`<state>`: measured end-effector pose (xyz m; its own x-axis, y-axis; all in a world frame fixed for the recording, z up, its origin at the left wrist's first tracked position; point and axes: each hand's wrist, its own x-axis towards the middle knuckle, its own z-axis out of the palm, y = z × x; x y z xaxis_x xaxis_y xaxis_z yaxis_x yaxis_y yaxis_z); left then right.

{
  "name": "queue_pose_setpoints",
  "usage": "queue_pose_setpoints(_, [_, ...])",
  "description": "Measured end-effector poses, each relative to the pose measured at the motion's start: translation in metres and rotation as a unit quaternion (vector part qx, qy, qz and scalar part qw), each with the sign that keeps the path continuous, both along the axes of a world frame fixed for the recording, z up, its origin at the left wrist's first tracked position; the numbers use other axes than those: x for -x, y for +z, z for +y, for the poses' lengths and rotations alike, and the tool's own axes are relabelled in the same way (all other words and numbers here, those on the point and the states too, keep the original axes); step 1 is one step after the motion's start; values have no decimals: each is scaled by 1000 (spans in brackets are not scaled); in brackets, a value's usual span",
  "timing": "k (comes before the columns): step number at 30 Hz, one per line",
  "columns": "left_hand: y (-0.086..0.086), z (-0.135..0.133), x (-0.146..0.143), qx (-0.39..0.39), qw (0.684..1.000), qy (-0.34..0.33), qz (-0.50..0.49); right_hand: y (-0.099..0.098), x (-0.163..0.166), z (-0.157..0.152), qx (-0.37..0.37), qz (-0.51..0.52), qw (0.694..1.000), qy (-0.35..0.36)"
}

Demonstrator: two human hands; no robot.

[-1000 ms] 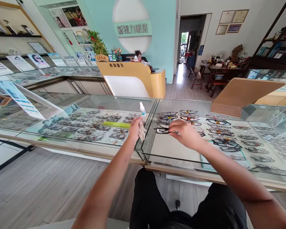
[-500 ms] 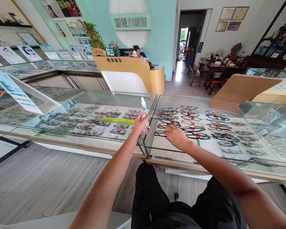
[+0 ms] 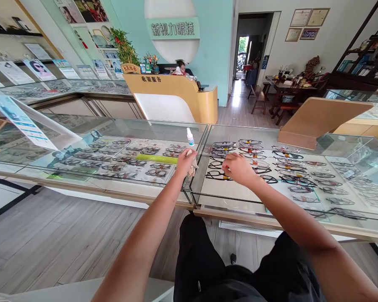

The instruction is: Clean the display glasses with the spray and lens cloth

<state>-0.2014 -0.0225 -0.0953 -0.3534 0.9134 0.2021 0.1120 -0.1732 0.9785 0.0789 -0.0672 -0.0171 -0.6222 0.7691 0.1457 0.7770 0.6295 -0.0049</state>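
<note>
My left hand [image 3: 185,161] is closed on a pale, crumpled cloth [image 3: 193,164] at the seam between two glass display counters. Just beyond it a small white spray bottle [image 3: 190,137] with a blue label stands on the glass. Over the right counter, my right hand [image 3: 239,168] hovers with bent fingers a little apart, and I see nothing held in them. Beneath and beside it lie rows of eyeglasses [image 3: 216,175], mostly dark-framed with orange tags. The hand covers part of these frames.
More eyeglasses [image 3: 159,165] lie under the left counter's glass, near a yellow-green strip [image 3: 157,159]. A brown cardboard box [image 3: 321,119] stands open at the right counter's back. A tilted sign stand [image 3: 25,121] is at the left. Someone sits behind the wooden reception desk [image 3: 170,84].
My right hand has lifted slightly away from the front eyeglasses and shifted up and to the right. My left hand stays on the cloth, nearly still.
</note>
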Motion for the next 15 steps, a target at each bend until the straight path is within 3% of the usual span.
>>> queue_pose_setpoints(6, [0, 1, 1, 0, 1000, 9, 4, 5, 14, 34, 37, -40, 998, -28])
queue_pose_setpoints(15, [-3, 2, 2, 1, 1000, 19, 10, 6, 27, 39, 99, -28, 994, -45])
